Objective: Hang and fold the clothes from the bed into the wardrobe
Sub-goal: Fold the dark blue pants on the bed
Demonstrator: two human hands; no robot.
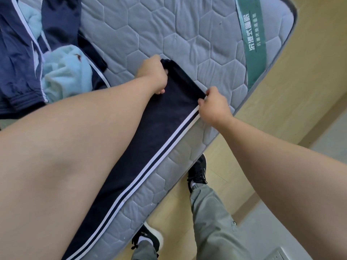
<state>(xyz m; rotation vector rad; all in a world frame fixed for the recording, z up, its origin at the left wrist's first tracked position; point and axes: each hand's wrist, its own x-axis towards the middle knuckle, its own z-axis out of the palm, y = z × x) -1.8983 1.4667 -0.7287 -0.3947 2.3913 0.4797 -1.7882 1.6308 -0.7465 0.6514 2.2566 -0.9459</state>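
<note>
Dark navy trousers with two white side stripes lie stretched along the near edge of the grey quilted mattress. My left hand grips the far end of the trouser leg at its left corner. My right hand pinches the same end at the striped right edge. My left forearm covers much of the trousers' near part.
A heap of clothes lies at the upper left of the mattress: a navy jacket with white piping and a light blue fleece garment. A green label band crosses the mattress corner. My feet stand on the wooden floor beside the bed.
</note>
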